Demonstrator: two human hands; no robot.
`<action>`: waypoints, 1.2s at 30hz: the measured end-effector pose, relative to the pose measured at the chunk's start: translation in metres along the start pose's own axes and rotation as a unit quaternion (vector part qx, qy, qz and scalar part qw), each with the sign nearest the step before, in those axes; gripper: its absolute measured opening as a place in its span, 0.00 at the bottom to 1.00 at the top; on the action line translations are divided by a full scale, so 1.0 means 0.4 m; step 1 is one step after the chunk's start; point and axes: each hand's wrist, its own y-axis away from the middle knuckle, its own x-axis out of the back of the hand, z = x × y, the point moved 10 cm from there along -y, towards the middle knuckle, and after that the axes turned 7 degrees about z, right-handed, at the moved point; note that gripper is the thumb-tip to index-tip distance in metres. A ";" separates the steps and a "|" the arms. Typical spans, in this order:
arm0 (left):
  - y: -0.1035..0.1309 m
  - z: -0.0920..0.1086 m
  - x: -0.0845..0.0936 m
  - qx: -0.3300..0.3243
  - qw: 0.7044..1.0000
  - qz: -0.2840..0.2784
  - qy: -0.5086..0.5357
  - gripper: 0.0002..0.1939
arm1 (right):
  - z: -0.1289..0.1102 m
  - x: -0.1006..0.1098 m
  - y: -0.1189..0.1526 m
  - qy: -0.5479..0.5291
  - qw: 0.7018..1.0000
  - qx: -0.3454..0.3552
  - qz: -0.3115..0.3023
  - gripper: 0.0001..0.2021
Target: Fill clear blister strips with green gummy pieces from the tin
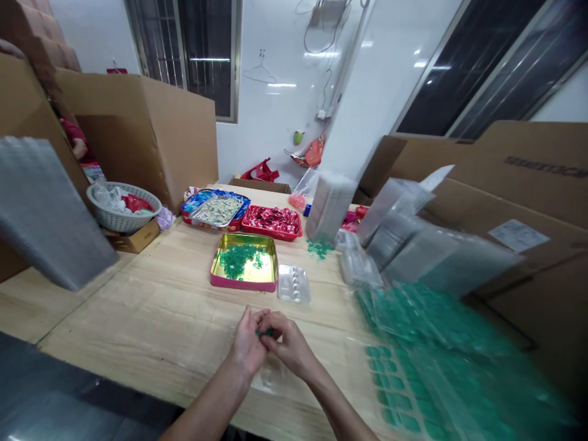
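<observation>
My left hand [245, 343] is cupped, palm up, above the near edge of the table, with small green pieces [265, 332] in it. The fingers of my right hand [289, 344] are pinched together over that palm, at the green pieces. A clear plastic tray [272, 376] lies beneath my hands, partly hidden by them. Beyond them stands a shallow tin [215, 275] with a pink outside and gold inside, holding loose green pieces [241, 258]. A clear molded tray [294, 283] lies against its right side.
Trays filled with green pieces [399, 392] are piled at the right, blurred. Stacks of clear trays [331, 205] stand behind. A red tray [296, 236] holds red wrapped pieces. A grey basket [124, 222] and a tall tray stack [50, 214] are at left.
</observation>
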 end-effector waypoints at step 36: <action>0.022 0.041 0.067 0.022 0.998 0.036 -0.051 0.16 | 0.168 0.350 -0.177 -0.188 0.935 -0.178 0.243 0.17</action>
